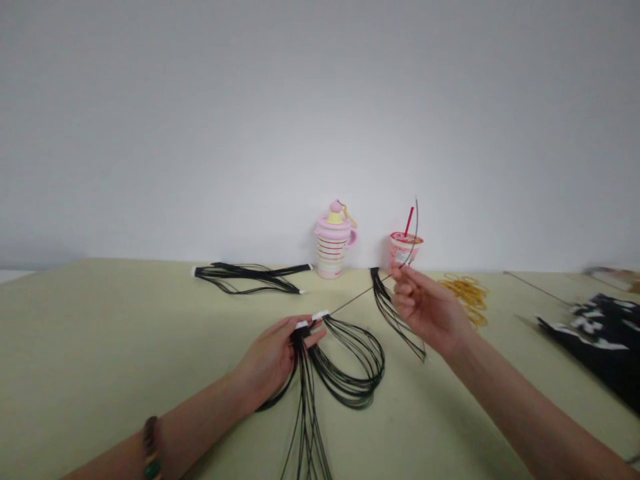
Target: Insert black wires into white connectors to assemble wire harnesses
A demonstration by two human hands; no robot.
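My left hand (pixel 273 360) is closed on a black wire harness (pixel 360 393) with white connectors (pixel 320 315) at its ends. Its wires loop out to the right, and more strands hang toward the front edge of the view. My right hand (pixel 425 307) pinches a single thin dark wire (pixel 357 297) between thumb and fingertips. That wire stretches from the white connector by my left fingers up to my right hand, and its free end curves upward past the fingertips.
Another black harness (pixel 250 271) lies at the back left, and one more (pixel 393 313) behind my right hand. A pink striped mug (pixel 331 247) and a pink cup with a red straw (pixel 400 248) stand by the wall. Yellow rubber bands (pixel 465 293) and black-and-white harness bundles (pixel 610 340) lie right.
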